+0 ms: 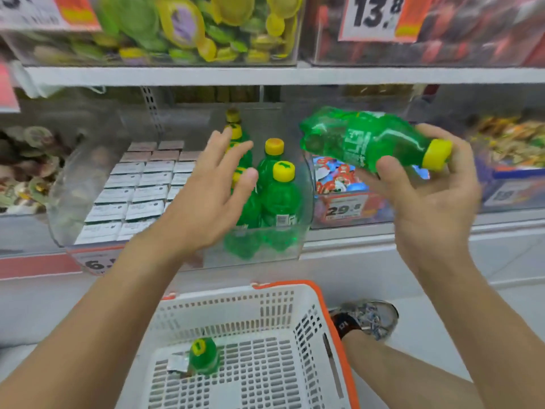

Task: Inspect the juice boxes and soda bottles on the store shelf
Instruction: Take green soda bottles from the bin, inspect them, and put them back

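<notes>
Above the shelf bin (265,249), the right hand (427,196) held a green bottle (362,140) on its side, fingers curled near the cap, seemingly mid-inspection, though blur hid the label. The left hand (206,196) hovered with fingers spread before the standing bottles (277,190); next, it likely should take one or steady the held one.

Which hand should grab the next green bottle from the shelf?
Probably the left hand: it is open and right in front of the shelf bottles. The right hand already holds a bottle.
</notes>
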